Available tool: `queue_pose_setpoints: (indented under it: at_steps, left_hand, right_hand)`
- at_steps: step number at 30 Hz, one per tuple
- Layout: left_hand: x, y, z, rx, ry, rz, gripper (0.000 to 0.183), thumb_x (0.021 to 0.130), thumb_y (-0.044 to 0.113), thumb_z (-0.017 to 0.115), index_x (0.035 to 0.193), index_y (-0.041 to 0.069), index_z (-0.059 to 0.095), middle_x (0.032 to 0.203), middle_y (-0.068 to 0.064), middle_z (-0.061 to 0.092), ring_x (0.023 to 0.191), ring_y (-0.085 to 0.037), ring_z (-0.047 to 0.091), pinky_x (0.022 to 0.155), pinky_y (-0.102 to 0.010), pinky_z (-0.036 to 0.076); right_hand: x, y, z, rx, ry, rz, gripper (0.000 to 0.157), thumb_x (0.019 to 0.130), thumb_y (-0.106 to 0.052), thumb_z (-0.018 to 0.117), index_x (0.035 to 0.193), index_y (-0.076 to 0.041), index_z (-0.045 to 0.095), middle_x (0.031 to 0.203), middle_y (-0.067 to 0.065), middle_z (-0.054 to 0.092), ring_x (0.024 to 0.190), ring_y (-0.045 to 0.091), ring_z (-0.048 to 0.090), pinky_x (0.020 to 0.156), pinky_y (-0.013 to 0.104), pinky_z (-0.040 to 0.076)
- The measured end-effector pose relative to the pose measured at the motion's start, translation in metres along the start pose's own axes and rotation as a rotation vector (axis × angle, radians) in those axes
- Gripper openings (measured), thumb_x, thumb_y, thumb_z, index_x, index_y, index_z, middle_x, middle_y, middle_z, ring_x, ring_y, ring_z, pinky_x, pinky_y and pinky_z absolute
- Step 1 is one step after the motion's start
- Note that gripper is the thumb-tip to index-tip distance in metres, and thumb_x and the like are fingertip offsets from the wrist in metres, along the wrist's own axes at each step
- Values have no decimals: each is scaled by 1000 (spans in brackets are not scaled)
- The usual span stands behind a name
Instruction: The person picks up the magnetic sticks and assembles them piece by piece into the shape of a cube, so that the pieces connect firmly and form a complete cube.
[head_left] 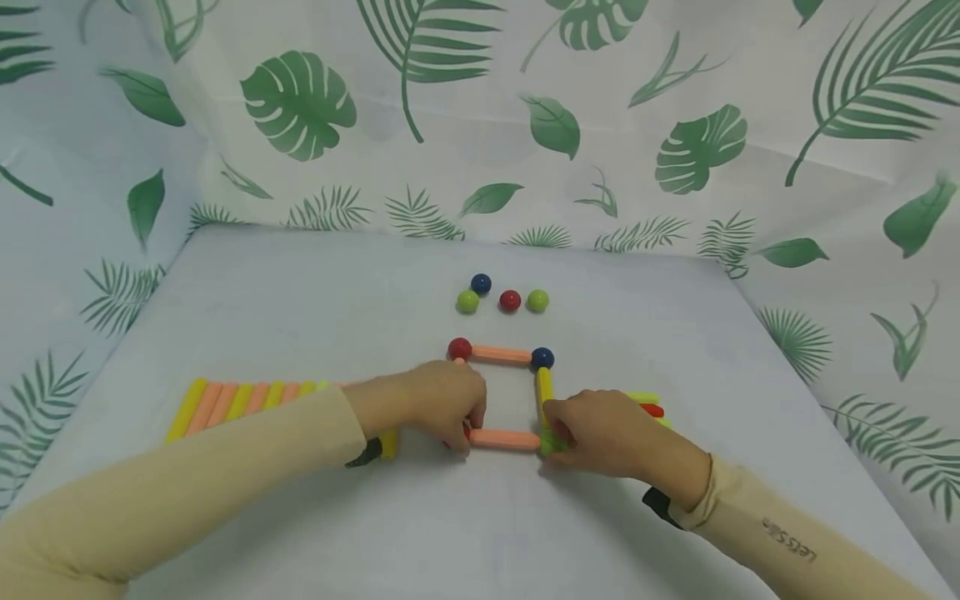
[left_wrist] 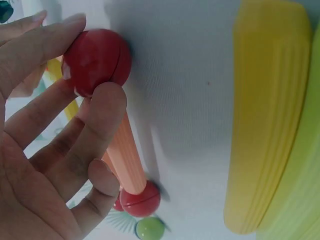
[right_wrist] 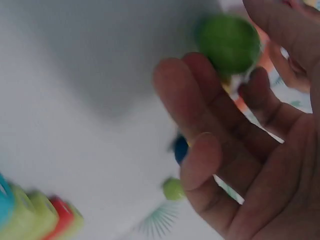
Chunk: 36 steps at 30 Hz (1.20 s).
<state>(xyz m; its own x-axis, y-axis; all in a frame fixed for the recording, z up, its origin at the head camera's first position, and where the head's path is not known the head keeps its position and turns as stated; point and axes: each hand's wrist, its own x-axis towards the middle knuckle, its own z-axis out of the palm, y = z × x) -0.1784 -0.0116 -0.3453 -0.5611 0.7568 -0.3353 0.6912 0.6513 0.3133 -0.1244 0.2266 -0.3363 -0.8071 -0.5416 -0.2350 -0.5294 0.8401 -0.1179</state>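
Note:
A square frame of rods and balls lies on the white tabletop. Its far orange rod joins a red ball to a dark blue ball. At the near left corner my left hand pinches a glossy red ball between thumb and fingers; an orange rod runs from it to the far red ball. My right hand grips the green ball at the near right corner, where the yellow rod meets the near orange rod.
Behind the frame sit loose balls: one blue, one red and two green. Under my left forearm a row of yellow and orange rods lies side by side. More rods, green and red, lie beyond my right wrist. A leaf-patterned cloth borders the table.

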Motion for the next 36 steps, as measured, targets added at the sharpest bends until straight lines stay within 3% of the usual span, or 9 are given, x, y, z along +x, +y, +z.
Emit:
queue_pose_setpoints:
  at_steps: [6, 12, 17, 22, 24, 29, 36]
  left_hand:
    - [0, 1, 1, 27, 21, 12, 17, 83, 33, 85, 87, 19, 77, 72, 14, 60, 74, -8, 55, 68, -25, 49]
    - [2, 2, 3, 28, 28, -30, 21, 86, 37, 82, 78, 19, 73, 66, 10, 60, 71, -10, 56, 65, -25, 49]
    - [3, 4, 3, 44, 40, -26, 20, 87, 35, 80, 77, 19, 72, 66, 9, 60, 71, -11, 55, 64, -25, 48]
    - [1, -4, -10, -102, 56, -69, 20, 89, 37, 78, 101, 21, 78, 84, 12, 64, 81, -10, 58, 75, -27, 50]
    - [1, -12, -20, -146, 108, -96, 25, 91, 36, 77, 111, 21, 77, 92, 10, 65, 86, -11, 59, 79, -28, 50]
    - [7, -37, -35, -111, 253, -168, 31, 95, 30, 72, 122, 15, 74, 103, 1, 70, 92, -15, 61, 83, -33, 51]
    - [16, -55, -29, -127, 170, -335, 48, 96, 42, 69, 133, 11, 65, 100, -1, 68, 87, -17, 60, 81, -33, 51]
  right_hand:
    - [0, 4, 4, -4, 46, -23, 41, 77, -44, 88, 78, -22, 53, 61, -14, 46, 54, 6, 43, 50, 24, 37]
    - [1, 5, 5, -10, 44, 5, 42, 76, -45, 88, 79, -22, 53, 61, -13, 46, 55, 7, 43, 51, 25, 36]
    - [0, 4, 6, -11, 33, 7, 42, 77, -45, 88, 77, -21, 53, 60, -12, 45, 54, 7, 42, 51, 24, 35]
    - [-2, 3, -2, -38, 24, 12, 43, 76, -47, 87, 76, -21, 53, 62, -13, 45, 55, 7, 43, 51, 25, 36]
    - [-2, 1, -6, -64, 36, 16, 44, 75, -48, 87, 75, -21, 52, 62, -13, 45, 55, 7, 43, 50, 26, 36]
    - [0, -10, -15, -97, 77, -9, 41, 78, -42, 87, 72, -22, 52, 63, -12, 45, 53, 7, 42, 49, 25, 35]
    - [-3, -11, -23, -124, 29, 27, 31, 79, -29, 88, 76, -20, 58, 67, -10, 48, 57, 9, 44, 52, 26, 39]
